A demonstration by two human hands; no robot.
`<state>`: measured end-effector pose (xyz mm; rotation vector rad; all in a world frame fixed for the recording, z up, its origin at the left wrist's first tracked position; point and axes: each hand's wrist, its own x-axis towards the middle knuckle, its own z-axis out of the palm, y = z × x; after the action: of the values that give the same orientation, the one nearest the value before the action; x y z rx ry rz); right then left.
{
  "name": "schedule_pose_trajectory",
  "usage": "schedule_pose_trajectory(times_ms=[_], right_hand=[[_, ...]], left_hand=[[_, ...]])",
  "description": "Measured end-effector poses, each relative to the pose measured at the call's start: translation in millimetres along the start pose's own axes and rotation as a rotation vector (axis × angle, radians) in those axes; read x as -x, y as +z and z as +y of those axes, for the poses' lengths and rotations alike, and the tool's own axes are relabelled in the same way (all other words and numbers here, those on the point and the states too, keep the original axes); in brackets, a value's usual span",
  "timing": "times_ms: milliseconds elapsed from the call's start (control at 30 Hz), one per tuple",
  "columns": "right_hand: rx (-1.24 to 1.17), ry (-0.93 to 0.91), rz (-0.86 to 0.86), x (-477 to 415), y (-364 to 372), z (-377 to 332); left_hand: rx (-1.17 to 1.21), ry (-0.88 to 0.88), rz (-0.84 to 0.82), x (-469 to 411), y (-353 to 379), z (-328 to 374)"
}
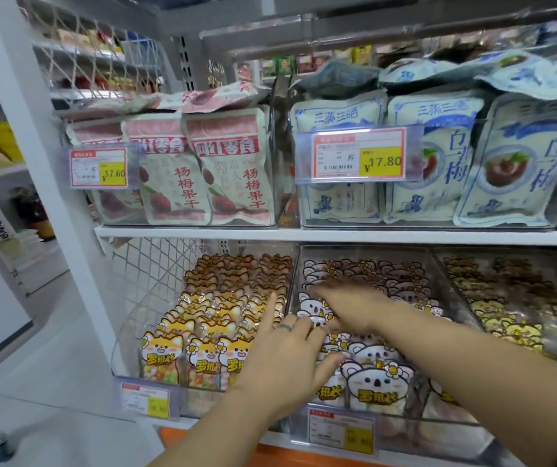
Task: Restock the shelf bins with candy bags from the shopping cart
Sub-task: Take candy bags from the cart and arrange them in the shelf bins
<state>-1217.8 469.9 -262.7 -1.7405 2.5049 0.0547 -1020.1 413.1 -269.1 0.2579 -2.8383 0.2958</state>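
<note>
On the lower shelf a clear middle bin point(445, 284) holds rows of white koala-shaped candy bags point(376, 382). Both my hands are over this bin. My left hand point(287, 358) lies flat on the front bags with fingers spread and the index finger pointing up. Further back, my right hand point(347, 301) reaches in with straight fingers pressing on the koala bags. To the left a second clear bin point(125, 335) is filled with orange fox-shaped candy bags point(203, 332). The shopping cart is out of view.
A third bin point(519, 315) of yellow and brown bags stands at the right. The upper shelf point(337, 234) carries pink fruit bags point(203, 170) and blue-white plum bags point(438, 163) behind price tags. A white shelf post point(44, 156) rises at left, with aisle floor beyond.
</note>
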Motion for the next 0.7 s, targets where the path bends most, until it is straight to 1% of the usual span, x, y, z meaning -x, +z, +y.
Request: schedule_pose_trajectory(times_ms=[33,100,133,167,267,367,467,533,600,667,700], right_hand=[[-0.015,0.005,-0.012,-1,-4,1],[-0.063,-0.004,0.048,2,-12,2],[-0.083,-0.017,0.072,3,-16,1],[-0.086,-0.024,0.042,5,-17,0],[-0.038,-0.019,-0.174,0,-5,2],[0.06,0.002,-0.267,-5,-1,3],[0.083,0.029,-0.232,-9,-5,0],[0.102,0.045,-0.196,-11,-7,-4],[0.099,0.029,-0.216,-9,-9,-5],[0.001,-0.025,-0.274,0,-17,-5],[-0.093,-0.043,-0.265,6,-23,-3]], left_hand=[[-0.025,0.007,-0.059,-1,-7,0],[-0.08,0.025,-0.155,-4,-19,-3],[-0.076,0.023,-0.177,-6,-24,-4],[-0.062,0.018,-0.192,-7,-26,-4],[-0.033,0.021,-0.23,-9,-23,0],[-0.008,0.013,-0.283,-8,-16,5],[0.01,0.029,-0.302,-7,-20,5],[-0.023,0.045,-0.301,-7,-21,2],[-0.081,0.046,-0.292,-7,-18,1],[-0.128,0.045,-0.317,-8,-16,1],[-0.136,0.038,-0.329,-10,-16,2]])
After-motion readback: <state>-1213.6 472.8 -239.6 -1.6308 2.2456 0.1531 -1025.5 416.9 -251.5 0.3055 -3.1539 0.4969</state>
